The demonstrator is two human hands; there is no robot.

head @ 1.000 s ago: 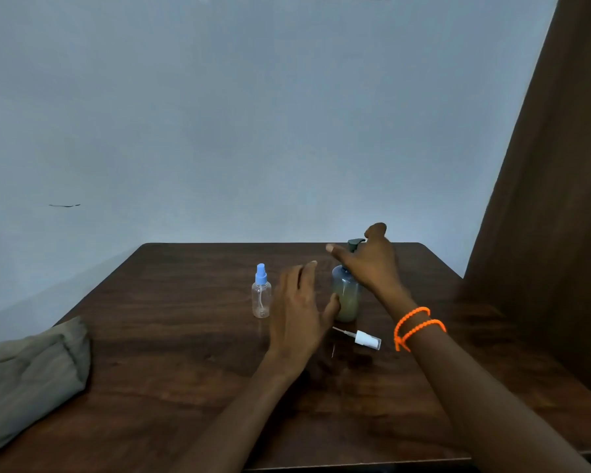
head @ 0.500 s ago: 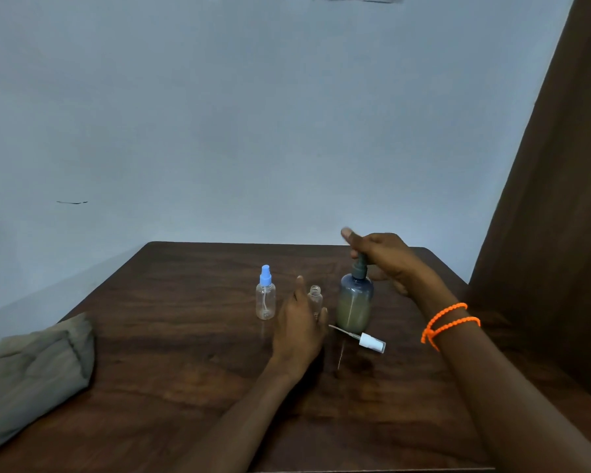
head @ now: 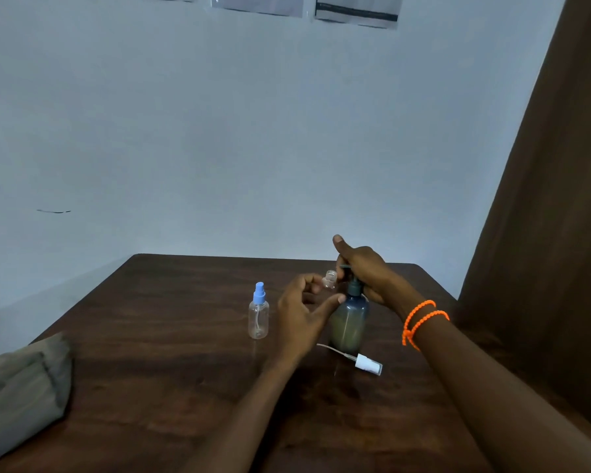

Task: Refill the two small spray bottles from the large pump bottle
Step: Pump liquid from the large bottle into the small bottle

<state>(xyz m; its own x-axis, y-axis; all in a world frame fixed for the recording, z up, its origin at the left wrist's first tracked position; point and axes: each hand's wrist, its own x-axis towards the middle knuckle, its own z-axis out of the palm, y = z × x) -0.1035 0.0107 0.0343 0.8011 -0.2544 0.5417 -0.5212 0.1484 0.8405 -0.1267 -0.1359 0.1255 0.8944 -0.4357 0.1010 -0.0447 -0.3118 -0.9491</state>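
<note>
**Mia:** Head view. What could go wrong?

**Tom:** Look near the middle of the frame. The left hand [head: 304, 314] holds the open little bottle [head: 329, 279] up, with its fingers curled round it. The mouth of that bottle is tiny, and it sits just beside the spout of the big pump bottle [head: 349, 319]. If the spout and the mouth do not line up, the liquid may squirt onto the desk [head: 185, 387].

**Mia:** And the other hand?

**Tom:** The right hand [head: 365, 271] is wrapped round the pump top. A hard push could tip the big bottle, because no hand grips its body. The left thumb only looks to touch it. I think a slow push is safer.

**Mia:** Now count, from left to right.

**Tom:** One grey cloth [head: 17, 397] at the lower left. One little bottle with a blue cap [head: 258, 312], standing alone on the desk. One open little bottle in the left hand. One big pump bottle, standing right of the middle. One white spray top [head: 367, 364], lying on the desk below it. Two orange bands [head: 422, 319] on the right wrist.

**Mia:** So two little bottles?

**Tom:** Yes, two little and one big.
</note>
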